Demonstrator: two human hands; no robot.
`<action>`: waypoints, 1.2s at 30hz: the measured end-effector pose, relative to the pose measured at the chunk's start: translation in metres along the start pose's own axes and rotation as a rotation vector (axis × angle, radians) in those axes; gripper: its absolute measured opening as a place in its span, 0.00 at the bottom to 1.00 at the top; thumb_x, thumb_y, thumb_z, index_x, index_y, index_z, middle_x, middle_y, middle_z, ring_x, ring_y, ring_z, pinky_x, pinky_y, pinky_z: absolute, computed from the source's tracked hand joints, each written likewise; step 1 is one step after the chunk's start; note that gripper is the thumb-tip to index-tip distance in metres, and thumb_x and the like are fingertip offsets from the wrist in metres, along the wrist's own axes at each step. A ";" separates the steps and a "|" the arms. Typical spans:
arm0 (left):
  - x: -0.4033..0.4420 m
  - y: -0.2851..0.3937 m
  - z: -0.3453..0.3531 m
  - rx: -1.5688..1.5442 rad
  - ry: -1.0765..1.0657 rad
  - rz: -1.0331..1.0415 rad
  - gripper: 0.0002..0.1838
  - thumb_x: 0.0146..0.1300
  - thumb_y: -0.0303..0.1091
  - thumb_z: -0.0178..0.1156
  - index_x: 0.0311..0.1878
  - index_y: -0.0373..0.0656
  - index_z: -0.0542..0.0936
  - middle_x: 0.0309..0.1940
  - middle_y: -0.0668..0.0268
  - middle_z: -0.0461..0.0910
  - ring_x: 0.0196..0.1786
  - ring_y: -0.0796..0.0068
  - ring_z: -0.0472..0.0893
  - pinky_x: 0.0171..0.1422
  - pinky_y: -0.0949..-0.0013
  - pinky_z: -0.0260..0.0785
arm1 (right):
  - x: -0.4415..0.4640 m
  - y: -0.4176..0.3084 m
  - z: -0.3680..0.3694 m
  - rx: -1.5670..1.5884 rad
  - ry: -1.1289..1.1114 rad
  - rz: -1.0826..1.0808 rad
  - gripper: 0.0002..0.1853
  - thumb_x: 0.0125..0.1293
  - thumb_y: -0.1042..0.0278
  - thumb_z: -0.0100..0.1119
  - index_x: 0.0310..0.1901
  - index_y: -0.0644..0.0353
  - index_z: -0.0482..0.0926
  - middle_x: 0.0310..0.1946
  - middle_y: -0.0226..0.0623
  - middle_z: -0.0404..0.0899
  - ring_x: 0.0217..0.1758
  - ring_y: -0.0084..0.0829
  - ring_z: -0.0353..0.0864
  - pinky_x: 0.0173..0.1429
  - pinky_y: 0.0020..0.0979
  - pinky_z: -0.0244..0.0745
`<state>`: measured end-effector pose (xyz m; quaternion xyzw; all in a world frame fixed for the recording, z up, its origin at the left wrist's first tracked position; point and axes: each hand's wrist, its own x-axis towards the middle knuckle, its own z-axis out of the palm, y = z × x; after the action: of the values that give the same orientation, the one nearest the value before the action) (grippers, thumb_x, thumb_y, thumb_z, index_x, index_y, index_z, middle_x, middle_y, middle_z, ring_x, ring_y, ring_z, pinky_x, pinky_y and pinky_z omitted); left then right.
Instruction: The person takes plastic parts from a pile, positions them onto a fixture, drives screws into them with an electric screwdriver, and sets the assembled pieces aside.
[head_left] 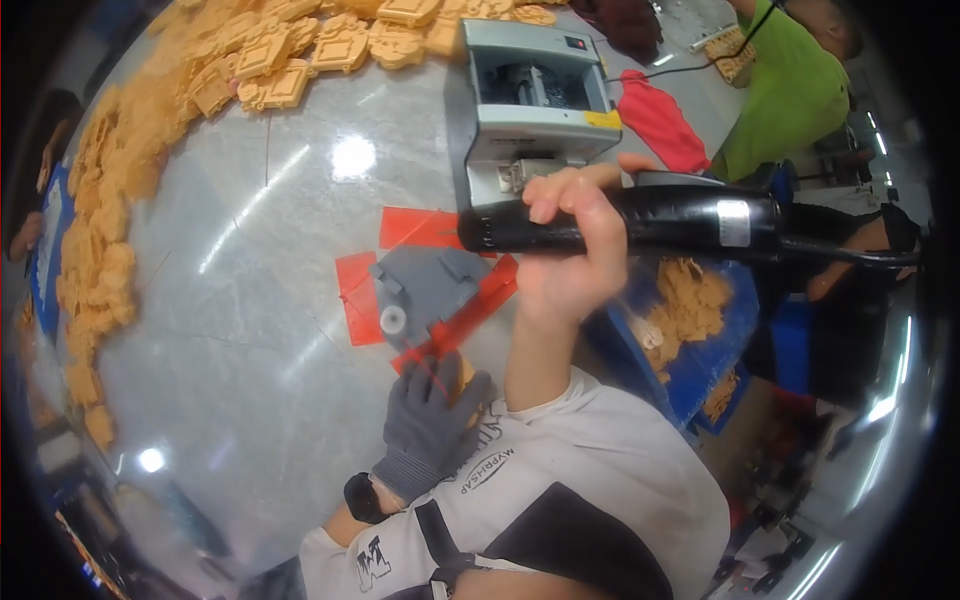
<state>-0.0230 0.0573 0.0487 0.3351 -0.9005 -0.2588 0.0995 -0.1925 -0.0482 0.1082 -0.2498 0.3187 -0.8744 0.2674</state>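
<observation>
My right hand [580, 240], bare, is wrapped around a thick black cylindrical tool [690, 220] with a cable at its right end. Below and left of it, my left hand [430, 410], in a grey glove, has its fingers closed on a small tan piece [465, 374], mostly covered by the glove. Just beyond the glove sits a grey fixture [430, 285] with a round white knob [393, 320]. Red tape [358, 300] lies around the fixture and fastens its edges to the grey table [240, 350].
A grey machine [535, 95] stands behind the tool. Tan moulded parts [270, 60] are heaped along the far and left edges. A blue tray [735, 335] of tan pieces is at the right. A person in green [790, 90] is at the upper right.
</observation>
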 end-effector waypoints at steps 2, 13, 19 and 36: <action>-0.002 -0.002 0.003 0.003 -0.006 -0.032 0.33 0.34 0.39 0.67 0.51 0.50 0.74 0.56 0.52 0.64 0.56 0.47 0.67 0.59 0.47 0.59 | -0.001 -0.004 0.000 0.002 0.019 -0.001 0.23 0.51 0.77 0.49 0.51 0.61 0.60 0.22 0.34 0.68 0.22 0.29 0.69 0.35 0.35 0.66; 0.010 -0.030 -0.039 -1.036 0.497 -0.142 0.26 0.47 0.19 0.47 0.55 0.32 0.67 0.59 0.46 0.65 0.63 0.52 0.66 0.66 0.56 0.57 | 0.009 -0.037 -0.034 -0.017 0.086 -0.156 0.22 0.51 0.77 0.49 0.50 0.62 0.60 0.22 0.34 0.69 0.22 0.27 0.68 0.34 0.31 0.65; 0.068 -0.052 -0.039 -0.087 0.480 -0.067 0.23 0.52 0.25 0.50 0.55 0.37 0.69 0.57 0.50 0.68 0.61 0.43 0.64 0.66 0.51 0.53 | 0.013 -0.046 -0.040 0.000 0.108 -0.146 0.21 0.52 0.77 0.49 0.50 0.59 0.61 0.24 0.32 0.70 0.22 0.27 0.68 0.34 0.31 0.63; 0.064 -0.081 -0.035 -0.164 0.418 -0.125 0.21 0.60 0.31 0.49 0.57 0.38 0.70 0.57 0.46 0.67 0.59 0.47 0.67 0.63 0.58 0.58 | 0.009 -0.040 -0.040 -0.040 0.076 -0.117 0.21 0.53 0.77 0.49 0.51 0.62 0.60 0.23 0.33 0.69 0.21 0.27 0.68 0.33 0.32 0.65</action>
<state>-0.0145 -0.0511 0.0356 0.4275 -0.8137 -0.2616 0.2944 -0.2358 -0.0105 0.1109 -0.2401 0.3307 -0.8908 0.1986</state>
